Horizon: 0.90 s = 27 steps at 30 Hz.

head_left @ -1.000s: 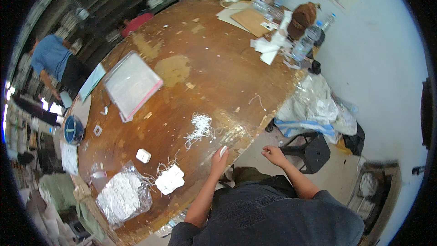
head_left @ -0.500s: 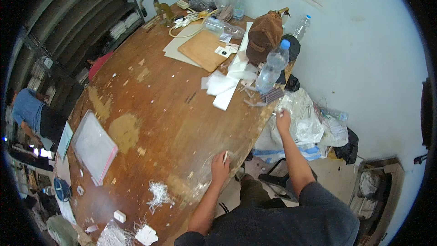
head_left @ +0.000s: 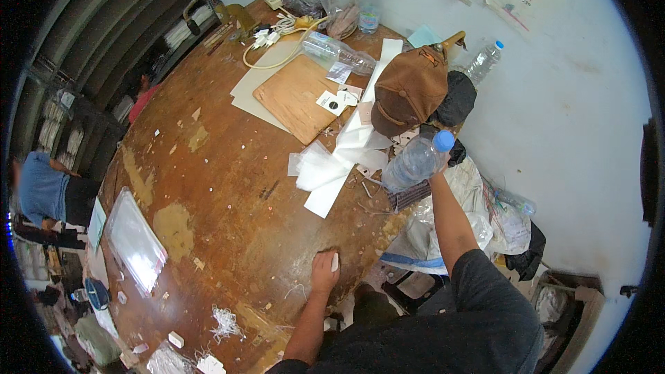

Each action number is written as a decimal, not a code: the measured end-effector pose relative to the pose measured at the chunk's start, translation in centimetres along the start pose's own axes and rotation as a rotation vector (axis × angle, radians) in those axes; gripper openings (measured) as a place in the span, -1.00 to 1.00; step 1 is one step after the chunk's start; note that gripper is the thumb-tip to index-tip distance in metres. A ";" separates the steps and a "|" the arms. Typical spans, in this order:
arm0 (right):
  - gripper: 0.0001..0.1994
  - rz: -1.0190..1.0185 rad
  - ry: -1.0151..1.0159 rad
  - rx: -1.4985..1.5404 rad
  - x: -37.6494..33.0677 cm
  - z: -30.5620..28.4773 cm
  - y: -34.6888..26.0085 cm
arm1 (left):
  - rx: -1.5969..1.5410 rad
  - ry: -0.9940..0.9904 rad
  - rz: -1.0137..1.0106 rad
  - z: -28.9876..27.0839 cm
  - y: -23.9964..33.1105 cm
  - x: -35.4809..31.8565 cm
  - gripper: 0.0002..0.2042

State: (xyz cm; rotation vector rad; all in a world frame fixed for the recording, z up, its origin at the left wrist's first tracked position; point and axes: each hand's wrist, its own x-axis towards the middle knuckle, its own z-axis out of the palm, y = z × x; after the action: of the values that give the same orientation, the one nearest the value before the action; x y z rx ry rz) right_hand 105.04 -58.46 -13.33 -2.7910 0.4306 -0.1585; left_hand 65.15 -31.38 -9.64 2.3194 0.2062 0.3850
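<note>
Both arms outstretched: left hand (head_left: pixel 324 271) flat on table (head_left: pixel 222 187), right reaching bottle (head_left: pixel 415 163).

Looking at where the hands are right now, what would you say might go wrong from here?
The right hand reaches the blue-capped plastic bottle near the table edge; a poor grip might drop it onto the bags below. Lifting it may also drag the white paper strips or bump the brown cap beside it. The left hand rests flat at the rim, so leaning could shift weight awkwardly.
</note>
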 end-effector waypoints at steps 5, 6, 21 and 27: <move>-0.23 -0.058 0.020 -0.011 -0.8 -1.7 -1.5 | 0.038 -0.031 -0.005 0.0 0.1 0.3 -0.72; -0.23 -0.062 0.019 -0.015 -1.0 -2.0 -2.0 | 0.041 -0.038 -0.009 -0.1 0.2 0.3 -0.72; -0.41 -0.253 0.155 0.432 -10.1 -7.0 0.1 | -0.167 -0.015 -0.161 -0.4 0.3 0.6 -0.78; -0.48 -0.277 0.187 0.544 -21.7 -10.1 -1.1 | -0.378 -0.080 -0.589 -1.3 -0.6 1.8 -0.72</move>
State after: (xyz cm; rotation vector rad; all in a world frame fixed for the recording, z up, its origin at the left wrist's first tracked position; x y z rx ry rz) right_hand 83.18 -53.61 -4.72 -2.2879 0.0245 -0.5179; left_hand 66.36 -29.65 -8.80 1.7941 0.6915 0.0262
